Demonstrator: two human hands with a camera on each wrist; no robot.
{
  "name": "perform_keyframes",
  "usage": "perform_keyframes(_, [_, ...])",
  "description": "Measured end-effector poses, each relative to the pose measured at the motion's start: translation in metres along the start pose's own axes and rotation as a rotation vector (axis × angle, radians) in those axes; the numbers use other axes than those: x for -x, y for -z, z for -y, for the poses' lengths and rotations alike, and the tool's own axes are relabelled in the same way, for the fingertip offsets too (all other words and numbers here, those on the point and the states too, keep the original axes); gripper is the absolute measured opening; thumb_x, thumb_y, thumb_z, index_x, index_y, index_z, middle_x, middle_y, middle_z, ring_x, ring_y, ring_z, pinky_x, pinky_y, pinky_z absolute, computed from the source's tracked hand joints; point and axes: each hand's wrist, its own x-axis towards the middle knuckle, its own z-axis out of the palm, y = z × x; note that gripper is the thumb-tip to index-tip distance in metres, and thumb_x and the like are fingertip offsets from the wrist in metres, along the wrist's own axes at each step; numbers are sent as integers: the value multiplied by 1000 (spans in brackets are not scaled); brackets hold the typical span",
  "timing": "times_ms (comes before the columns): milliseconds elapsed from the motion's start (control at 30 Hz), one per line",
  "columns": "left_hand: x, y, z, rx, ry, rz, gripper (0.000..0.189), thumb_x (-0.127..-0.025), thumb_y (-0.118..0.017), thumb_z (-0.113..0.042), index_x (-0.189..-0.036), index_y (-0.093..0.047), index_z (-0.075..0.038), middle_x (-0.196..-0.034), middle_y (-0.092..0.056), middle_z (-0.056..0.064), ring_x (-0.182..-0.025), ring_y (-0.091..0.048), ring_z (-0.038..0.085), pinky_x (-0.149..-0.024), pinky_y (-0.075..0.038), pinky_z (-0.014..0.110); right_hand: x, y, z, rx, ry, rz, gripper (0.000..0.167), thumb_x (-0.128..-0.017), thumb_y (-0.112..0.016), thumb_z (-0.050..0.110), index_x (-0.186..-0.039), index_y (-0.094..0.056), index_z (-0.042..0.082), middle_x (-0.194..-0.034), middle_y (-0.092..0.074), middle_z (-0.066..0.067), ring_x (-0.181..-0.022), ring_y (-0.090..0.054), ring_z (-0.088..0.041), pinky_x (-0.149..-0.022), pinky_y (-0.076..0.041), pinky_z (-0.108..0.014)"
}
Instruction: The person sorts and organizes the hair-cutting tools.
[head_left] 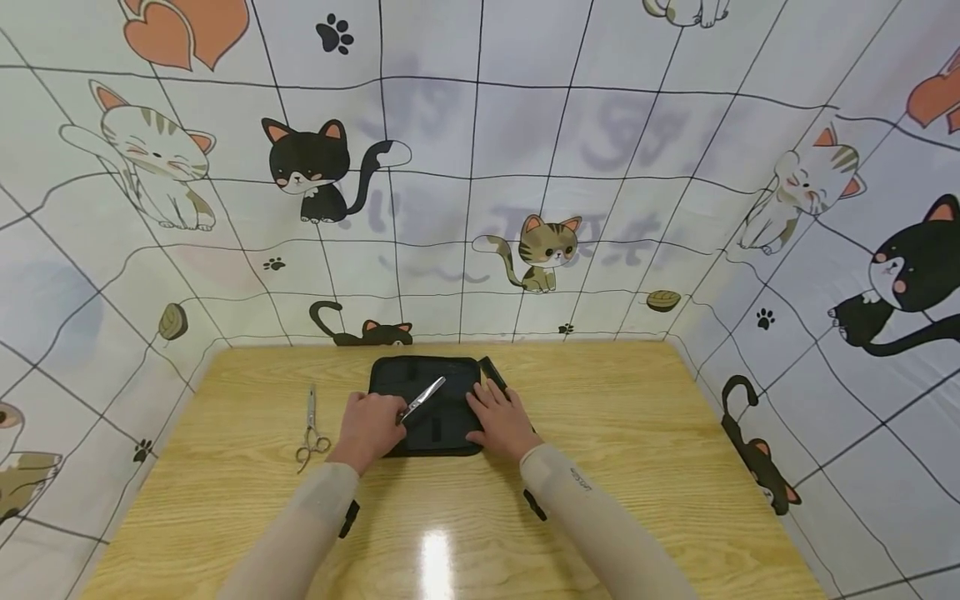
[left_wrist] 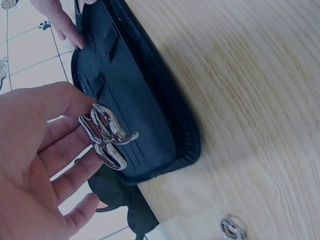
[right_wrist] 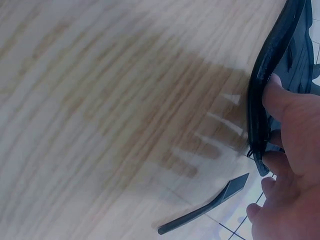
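My left hand (head_left: 371,425) pinches a pair of silver scissors (head_left: 423,398) over the left part of an open black zip case (head_left: 457,417), blades slanting up and right. In the left wrist view the scissors' finger rings (left_wrist: 107,135) stick out past the thumb and index finger; the other fingers hang apart from them. My right hand (head_left: 506,423) rests on the case's right edge, fingers stretched away from me. Its thumb lies on the zippered rim (right_wrist: 257,107) in the right wrist view. Elastic loops and slots line the case.
A second pair of scissors (head_left: 311,433) lies on the wooden table (head_left: 600,400) left of the case. A slim black tool with an angled end (right_wrist: 207,205) lies beyond the right hand. Cloth walls (head_left: 427,208) printed with cats close off the back and sides.
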Motion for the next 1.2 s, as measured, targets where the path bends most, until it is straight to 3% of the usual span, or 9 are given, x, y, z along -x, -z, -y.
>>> perform_keyframes(400, [-3, -2, 24, 11, 56, 39, 14, -82, -71, -16, -72, -62, -21, -59, -59, -8, -64, -56, 16, -100, -39, 58, 0, 9, -6, 41, 24, 75, 83, -90, -54, 61, -155, -29, 15, -163, -21, -6, -153, -15, -27, -121, -17, -55])
perform_keyframes(667, [-4, 3, 33, -30, 57, 40, 12, -81, -69, -12, -73, -63, -20, -66, -64, -3, -68, -61, 21, -95, -41, 57, -1, 9, -9, 62, 15, 114, 87, -88, -53, 65, -155, -28, 16, -164, -20, -5, -153, -14, -26, -122, -14, -55])
perform_keyframes(933, [-5, 4, 42, -56, 91, 46, 14, -85, -66, -10, -92, -75, -18, -85, -73, 4, -79, -66, 26, -93, -41, 58, -1, 10, -10, 39, 25, 153, 90, -84, -59, 64, -155, -28, 18, -163, -22, -1, -153, -14, -23, -123, -10, -55])
perform_keyframes(1200, [-4, 5, 46, -87, 100, 66, 17, -89, -64, -9, -97, -76, -18, -88, -74, 3, -80, -66, 25, -94, -40, 59, 10, 14, -12, 23, 48, 187, 90, -84, -63, 60, -156, -27, 19, -163, -22, 0, -153, -16, -23, -123, -7, -56])
